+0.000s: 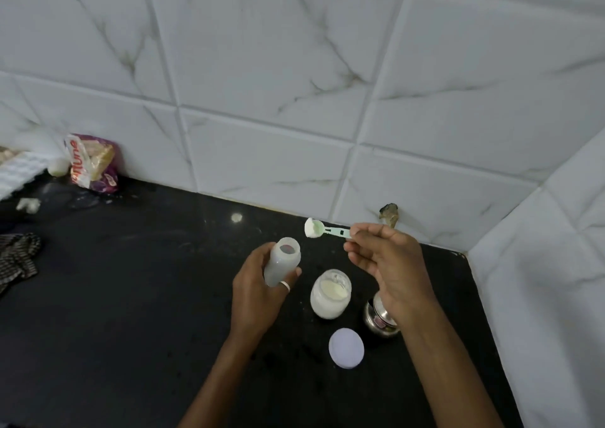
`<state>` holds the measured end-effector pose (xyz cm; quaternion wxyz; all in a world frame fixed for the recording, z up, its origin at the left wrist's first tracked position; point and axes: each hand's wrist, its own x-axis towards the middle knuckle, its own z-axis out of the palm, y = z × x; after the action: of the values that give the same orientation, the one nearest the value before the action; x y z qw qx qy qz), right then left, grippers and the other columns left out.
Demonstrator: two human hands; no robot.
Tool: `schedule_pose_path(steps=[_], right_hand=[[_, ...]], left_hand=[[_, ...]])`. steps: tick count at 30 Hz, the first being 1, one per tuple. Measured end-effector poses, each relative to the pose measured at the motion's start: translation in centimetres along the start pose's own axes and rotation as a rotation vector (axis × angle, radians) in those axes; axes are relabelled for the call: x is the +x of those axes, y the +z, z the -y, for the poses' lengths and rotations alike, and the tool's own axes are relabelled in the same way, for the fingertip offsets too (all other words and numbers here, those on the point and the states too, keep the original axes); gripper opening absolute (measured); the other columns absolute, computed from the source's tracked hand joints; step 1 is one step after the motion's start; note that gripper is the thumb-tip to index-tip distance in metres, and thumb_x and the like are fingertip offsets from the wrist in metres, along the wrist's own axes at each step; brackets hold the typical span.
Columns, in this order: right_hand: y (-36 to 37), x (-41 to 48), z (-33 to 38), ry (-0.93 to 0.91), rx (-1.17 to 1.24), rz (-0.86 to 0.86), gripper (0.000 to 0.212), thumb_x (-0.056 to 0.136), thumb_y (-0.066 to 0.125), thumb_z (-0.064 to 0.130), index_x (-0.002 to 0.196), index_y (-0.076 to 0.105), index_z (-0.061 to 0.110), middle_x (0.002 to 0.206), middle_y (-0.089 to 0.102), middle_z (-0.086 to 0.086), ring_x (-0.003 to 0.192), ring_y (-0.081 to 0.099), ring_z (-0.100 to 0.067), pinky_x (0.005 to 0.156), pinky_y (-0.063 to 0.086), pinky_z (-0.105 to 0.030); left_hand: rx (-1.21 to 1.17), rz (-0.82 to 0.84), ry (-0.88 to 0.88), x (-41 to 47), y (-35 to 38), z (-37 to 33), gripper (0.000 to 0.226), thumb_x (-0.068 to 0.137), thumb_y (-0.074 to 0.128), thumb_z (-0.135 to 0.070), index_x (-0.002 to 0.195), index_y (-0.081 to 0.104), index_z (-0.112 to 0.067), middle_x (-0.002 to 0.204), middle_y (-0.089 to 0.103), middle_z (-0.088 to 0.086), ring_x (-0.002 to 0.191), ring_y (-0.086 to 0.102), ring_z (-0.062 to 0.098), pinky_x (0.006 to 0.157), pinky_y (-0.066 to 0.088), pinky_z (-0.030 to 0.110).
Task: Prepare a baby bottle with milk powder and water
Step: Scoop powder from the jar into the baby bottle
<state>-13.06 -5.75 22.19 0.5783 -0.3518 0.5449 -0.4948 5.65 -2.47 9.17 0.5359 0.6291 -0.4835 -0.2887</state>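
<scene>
My left hand (255,293) grips a translucent baby bottle (282,262) with its open mouth tilted up and to the right, above the black counter. My right hand (386,264) pinches the handle of a pale green measuring scoop (322,229), held level just above and right of the bottle's mouth; traces of white powder cling to its bowl. Between my hands an open glass jar of milk powder (330,293) stands on the counter. Its round white lid (346,348) lies flat in front of it.
A small steel pot (379,319) stands right of the jar, partly hidden by my right wrist. A snack packet (93,162) leans against the tiled wall at the far left, with a striped cloth (18,260) at the left edge. The tiled wall corner closes the right side.
</scene>
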Motion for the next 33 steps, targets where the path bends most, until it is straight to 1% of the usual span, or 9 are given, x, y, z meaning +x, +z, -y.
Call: schedule_pose_path(steps=[6,10,13,17,21,24,27,30,33], right_hand=[[1.4,-0.1,3.0,-0.066,-0.001,0.074,0.008,0.09,0.073,0.002,0.097,0.075,0.002,0.08,0.076,-0.01,0.076,0.075,-0.019,0.073,0.06,-0.029],[1.9,-0.3,2.8,-0.107,-0.048,0.098,0.006,0.09,0.074,0.004,0.095,0.077,0.004,0.081,0.077,-0.011,0.077,0.076,-0.02,0.073,0.06,-0.028],[2.0,-0.5,2.5,-0.167,-0.096,0.1,0.005,0.091,0.075,0.005,0.096,0.076,0.005,0.081,0.078,-0.009,0.076,0.076,-0.02,0.071,0.06,-0.026],[2.3,-0.6,2.2,-0.261,-0.193,0.083,0.005,0.091,0.075,0.005,0.095,0.076,0.009,0.082,0.078,-0.008,0.075,0.077,-0.019,0.068,0.061,-0.022],[2.5,-0.4,1.2,-0.33,-0.286,0.075,0.006,0.092,0.075,0.008,0.093,0.077,0.012,0.082,0.078,-0.006,0.076,0.078,-0.019,0.071,0.063,-0.027],[2.6,-0.3,0.4,-0.346,-0.326,0.094,0.012,0.093,0.073,0.008,0.089,0.076,0.018,0.081,0.078,-0.003,0.076,0.078,-0.017,0.073,0.064,-0.03],[2.5,-0.3,-0.2,-0.369,-0.361,0.107,0.01,0.093,0.073,0.008,0.092,0.077,0.017,0.08,0.078,-0.001,0.075,0.077,-0.015,0.076,0.065,-0.034],[2.4,-0.2,-0.8,-0.457,-0.437,0.098,0.009,0.093,0.073,0.009,0.095,0.078,0.016,0.078,0.078,0.004,0.074,0.076,-0.012,0.077,0.065,-0.034],[2.3,-0.4,-1.5,-0.602,-0.522,0.1,0.01,0.093,0.073,0.009,0.099,0.078,0.015,0.078,0.077,0.007,0.075,0.075,-0.007,0.076,0.063,-0.028]], left_hand=[[-0.011,-0.093,0.076,0.5,-1.3,-3.3,0.056,0.076,0.09,-0.033,0.126,0.065,-0.029,0.116,0.07,-0.017,0.107,0.067,0.0,0.084,0.053,0.015],[-0.016,-0.122,0.1,0.3,-1.5,-3.8,0.056,0.075,0.091,-0.031,0.125,0.067,-0.027,0.116,0.071,-0.016,0.107,0.068,0.001,0.086,0.057,0.023],[-0.006,-0.133,0.11,0.1,-1.6,-3.9,0.058,0.076,0.091,-0.033,0.128,0.066,-0.026,0.119,0.071,-0.015,0.11,0.067,0.004,0.088,0.058,0.027],[0.009,-0.151,0.118,-0.1,-1.7,-4.3,0.059,0.076,0.091,-0.033,0.129,0.065,-0.028,0.12,0.07,-0.015,0.109,0.067,0.003,0.088,0.058,0.026],[0.055,-0.164,0.123,-0.2,-1.7,-4.5,0.06,0.076,0.091,-0.034,0.129,0.064,-0.03,0.12,0.067,-0.016,0.108,0.063,-0.002,0.089,0.057,0.027],[0.081,-0.167,0.126,-0.3,-1.7,-4.4,0.061,0.075,0.091,-0.034,0.129,0.063,-0.028,0.121,0.067,-0.014,0.109,0.063,0.002,0.089,0.058,0.032],[0.106,-0.17,0.124,-0.4,-1.7,-4.2,0.063,0.075,0.091,-0.034,0.131,0.064,-0.026,0.121,0.067,-0.013,0.108,0.064,0.006,0.089,0.058,0.034],[0.114,-0.168,0.126,-0.5,-1.7,-4.2,0.063,0.075,0.091,-0.035,0.131,0.064,-0.026,0.122,0.067,-0.013,0.109,0.064,0.005,0.089,0.058,0.033],[0.109,-0.163,0.122,-0.4,-1.7,-4.3,0.061,0.075,0.09,-0.036,0.13,0.065,-0.027,0.121,0.067,-0.013,0.109,0.064,0.004,0.088,0.058,0.031]])
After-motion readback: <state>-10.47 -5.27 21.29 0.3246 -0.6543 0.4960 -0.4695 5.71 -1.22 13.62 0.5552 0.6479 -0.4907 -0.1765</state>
